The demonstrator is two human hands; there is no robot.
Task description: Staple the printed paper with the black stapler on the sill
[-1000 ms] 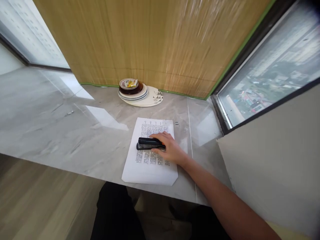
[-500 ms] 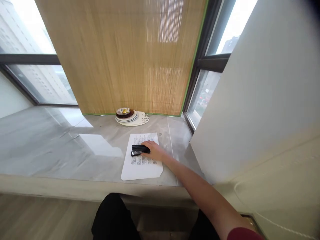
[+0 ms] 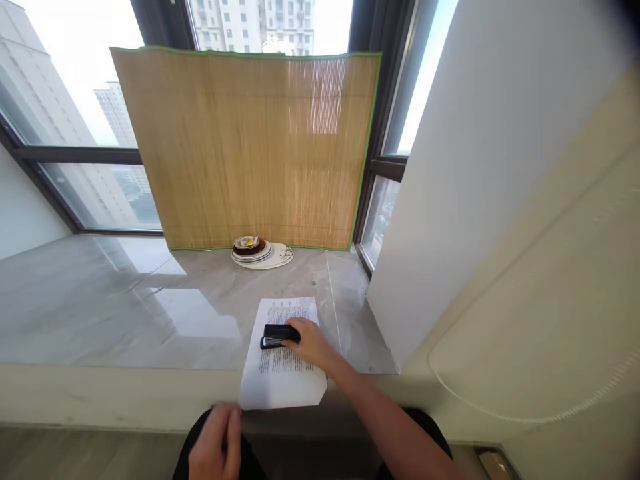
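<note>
Left hand (image 3: 216, 443) is kinda blurry, fingers curled in right by the near left corner of the printed paper (image 3: 280, 389); honestly can't tell if they're pinching it. Plates (image 3: 251, 255) are stacked further back on the ledge (image 3: 107, 327). Paper's near end pokes out past the edge. Black stapler (image 3: 278, 331) is over the text, nose pointing left, clear of the fingertips, its back end gripped between right hand (image 3: 311, 345)'s thumb and fingers.
</note>
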